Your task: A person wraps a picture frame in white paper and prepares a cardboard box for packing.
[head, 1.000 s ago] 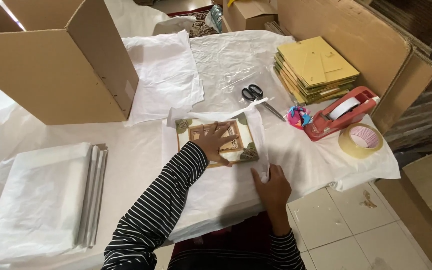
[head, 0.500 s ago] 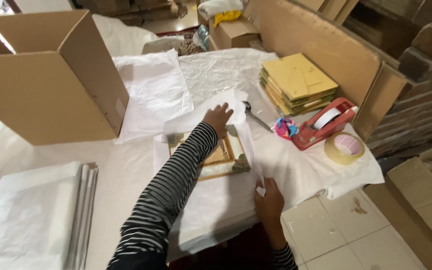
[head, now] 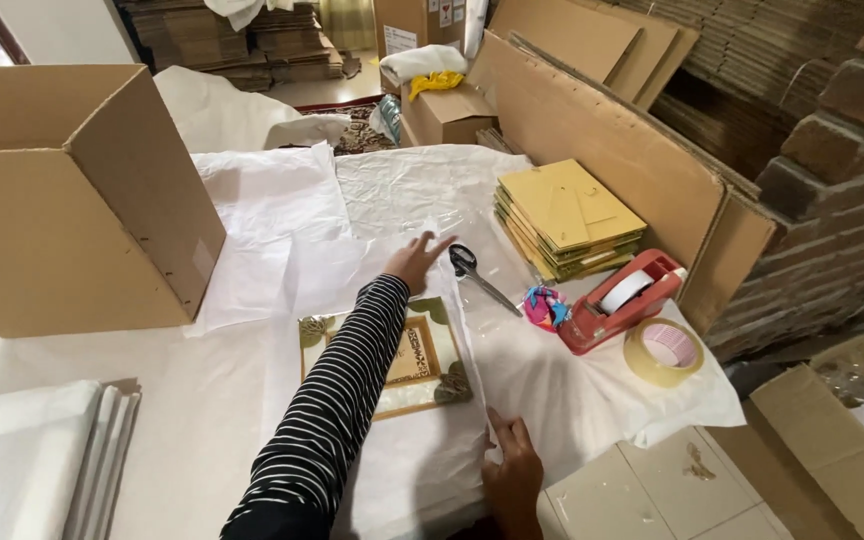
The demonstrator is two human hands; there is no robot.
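My left hand (head: 417, 260) lies spread flat on thin, crinkled white paper (head: 352, 250); my right hand (head: 512, 470) pinches its edge beside the flat, ornate framed picture (head: 422, 360).

Scissors (head: 477, 273) lie between frame (head: 392, 358) and tape dispenser (head: 620, 300).

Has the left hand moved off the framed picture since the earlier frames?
Yes. The left hand has slid off the framed picture toward the far side, and now lies beside the scissors.

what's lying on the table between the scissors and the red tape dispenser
In the head view, a small bright pink-and-blue bundle lies on the white paper between the scissors and the red tape dispenser, close against the dispenser.
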